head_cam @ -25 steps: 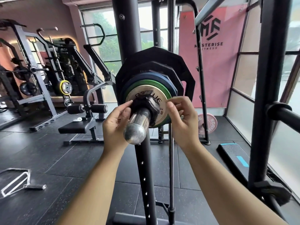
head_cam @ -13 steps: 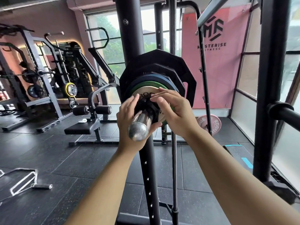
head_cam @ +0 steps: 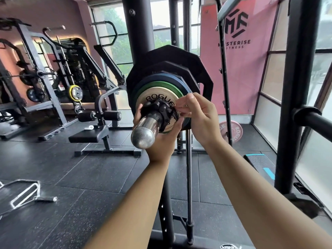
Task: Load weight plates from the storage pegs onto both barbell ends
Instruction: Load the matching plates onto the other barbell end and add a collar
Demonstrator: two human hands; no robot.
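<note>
A chrome barbell sleeve [head_cam: 146,131] points toward me at chest height. Stacked on it are large black plates [head_cam: 194,69], a blue plate [head_cam: 161,77], a green plate [head_cam: 156,85] and a small pale ROGUE plate [head_cam: 152,94] at the front. A black clamp collar [head_cam: 159,109] sits on the sleeve against the pale plate. My left hand [head_cam: 161,141] cups the sleeve and collar from below. My right hand [head_cam: 199,115] pinches the collar's lever on its right side with thumb and fingertips.
The black rack upright [head_cam: 138,33] rises behind the plates, and a thick post [head_cam: 294,87] with an empty peg [head_cam: 316,121] stands at right. A pink plate [head_cam: 233,130] leans on the floor. A bench [head_cam: 100,135], a step platform [head_cam: 260,162] and a cable handle [head_cam: 23,193] lie around.
My left hand has dropped from the collar's left side to under the sleeve. My right hand has shifted from over the collar to its right side, fingers now on the lever.
</note>
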